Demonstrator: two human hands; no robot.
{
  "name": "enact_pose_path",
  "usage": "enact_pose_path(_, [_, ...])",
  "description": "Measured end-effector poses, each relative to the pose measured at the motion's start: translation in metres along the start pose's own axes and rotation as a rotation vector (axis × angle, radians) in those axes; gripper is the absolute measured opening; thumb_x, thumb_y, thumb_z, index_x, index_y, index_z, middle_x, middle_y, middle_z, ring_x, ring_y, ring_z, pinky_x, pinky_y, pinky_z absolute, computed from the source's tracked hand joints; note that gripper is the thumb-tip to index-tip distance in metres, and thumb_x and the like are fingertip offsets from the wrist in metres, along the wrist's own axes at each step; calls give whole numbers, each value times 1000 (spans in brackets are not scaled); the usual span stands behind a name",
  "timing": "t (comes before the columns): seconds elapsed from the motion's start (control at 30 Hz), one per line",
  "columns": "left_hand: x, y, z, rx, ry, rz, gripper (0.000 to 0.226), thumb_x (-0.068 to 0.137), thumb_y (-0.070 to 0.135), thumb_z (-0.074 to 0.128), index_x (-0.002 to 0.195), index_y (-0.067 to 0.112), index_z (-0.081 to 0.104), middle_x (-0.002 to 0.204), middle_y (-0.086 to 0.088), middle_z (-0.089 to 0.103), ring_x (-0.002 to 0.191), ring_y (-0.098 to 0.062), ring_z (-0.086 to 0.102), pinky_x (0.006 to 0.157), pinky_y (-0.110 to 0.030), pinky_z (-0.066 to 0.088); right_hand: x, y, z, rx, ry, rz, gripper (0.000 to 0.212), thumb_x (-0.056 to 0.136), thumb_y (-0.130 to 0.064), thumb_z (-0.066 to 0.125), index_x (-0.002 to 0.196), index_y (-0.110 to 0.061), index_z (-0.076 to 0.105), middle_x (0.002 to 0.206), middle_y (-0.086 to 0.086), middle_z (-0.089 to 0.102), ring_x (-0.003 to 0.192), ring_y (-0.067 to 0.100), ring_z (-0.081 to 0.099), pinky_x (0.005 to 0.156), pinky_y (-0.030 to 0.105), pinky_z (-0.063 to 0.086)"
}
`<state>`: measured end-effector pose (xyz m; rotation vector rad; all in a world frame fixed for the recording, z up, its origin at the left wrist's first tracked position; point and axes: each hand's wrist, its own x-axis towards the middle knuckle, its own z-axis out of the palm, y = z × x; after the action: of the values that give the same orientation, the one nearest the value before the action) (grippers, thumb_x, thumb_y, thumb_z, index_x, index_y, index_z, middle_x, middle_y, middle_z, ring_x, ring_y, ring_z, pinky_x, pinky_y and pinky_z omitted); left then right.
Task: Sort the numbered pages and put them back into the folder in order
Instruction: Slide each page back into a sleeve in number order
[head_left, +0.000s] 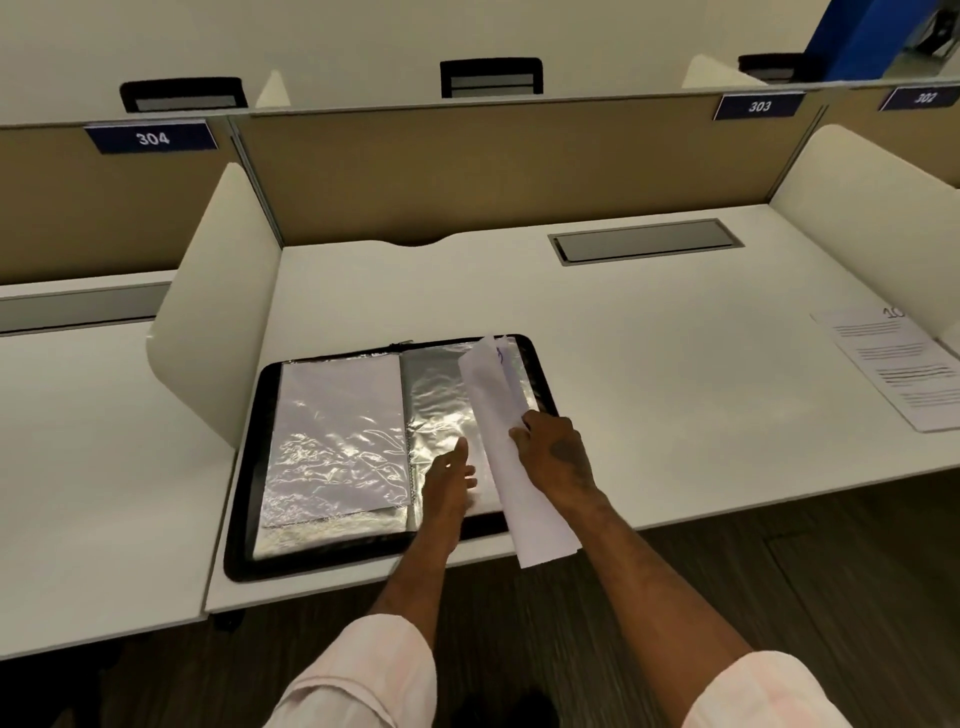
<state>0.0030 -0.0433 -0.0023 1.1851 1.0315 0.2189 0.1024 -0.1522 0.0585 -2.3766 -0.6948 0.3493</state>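
Observation:
A black folder (249, 499) lies open at the desk's front edge, its shiny plastic sleeves showing. The left sleeve (337, 431) has a white page inside. My right hand (553, 452) grips a stack of white pages (498, 431), held tilted over the folder's right sleeve (441, 395) and reaching past the desk edge. My left hand (451, 480) rests flat on the lower part of that right sleeve, fingers spread. One printed page marked 10 (904, 369) lies alone at the desk's far right.
White side dividers (218, 306) stand left and right of the desk, with a tan back panel (493, 171) behind. A grey cable flap (644, 241) is set into the desk at the back right. Number plates 304, 303 and 302 hang on the panels.

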Motion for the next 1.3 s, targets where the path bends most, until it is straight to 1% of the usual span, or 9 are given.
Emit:
enact_pose_path(0.1, [13,-12,-23,733,43,261,50,82,53,70,118,19,61,113,-1,65,98,-16,61,85,-33,50,4,13,-5,-89,-9,-9,28,102,-30,43,99,-8,60,104,10,66,90,22,62,71,22,37])
enact_pose_path(0.17, [20,-20,-35,1029,-45,349,59,76,54,75,122,21,58,119,1,57,110,-16,54,90,-34,48,5,19,-6,-114,-34,-20,31,103,-30,42,105,-5,60,106,9,66,95,23,63,71,22,37])
enact_pose_path(0.3, [26,-18,-38,1279,-112,476,63,70,59,77,121,27,58,128,3,47,125,-18,41,92,-37,46,8,31,0,-113,-78,22,33,103,-34,41,107,-6,59,99,4,61,89,18,60,69,19,35])
enact_pose_path(0.43, [21,-14,-23,1429,-195,511,57,70,56,77,117,27,63,124,5,49,118,-16,46,87,-36,47,9,48,10,-2,-195,177,41,101,-42,42,116,-6,56,108,5,60,87,13,55,64,6,33])
enact_pose_path(0.57, [12,-20,-15,1466,-129,604,23,90,38,61,106,22,68,108,2,59,104,-21,58,80,-35,48,13,58,11,-118,-197,146,43,99,-49,40,115,-11,53,106,-4,58,85,8,52,48,8,25])
enact_pose_path(0.7, [8,-28,-16,1381,-61,595,21,94,23,47,99,19,67,100,2,61,97,-21,61,75,-33,47,14,39,-10,-183,-53,-10,31,102,-31,41,105,-6,60,101,6,65,89,20,62,68,21,36])
enact_pose_path(1.0, [15,-9,-16,930,73,347,32,81,45,75,73,15,66,72,3,65,70,-14,61,68,-30,47,10,42,-19,-138,37,-56,28,102,-33,42,93,-11,57,92,4,63,73,9,47,66,21,34])
enact_pose_path(1.13, [18,-6,-23,884,-34,281,30,93,35,63,82,8,70,85,-7,69,80,-22,62,67,-27,41,1,46,-16,-135,60,-80,29,102,-32,42,97,-10,59,94,4,65,76,12,56,67,21,36])
enact_pose_path(1.3, [16,-10,-35,909,-22,327,5,82,19,76,83,20,71,90,3,71,87,-14,65,75,-23,46,-11,40,-19,-115,104,-72,31,102,-31,41,115,-10,61,109,6,66,95,21,64,75,21,40])
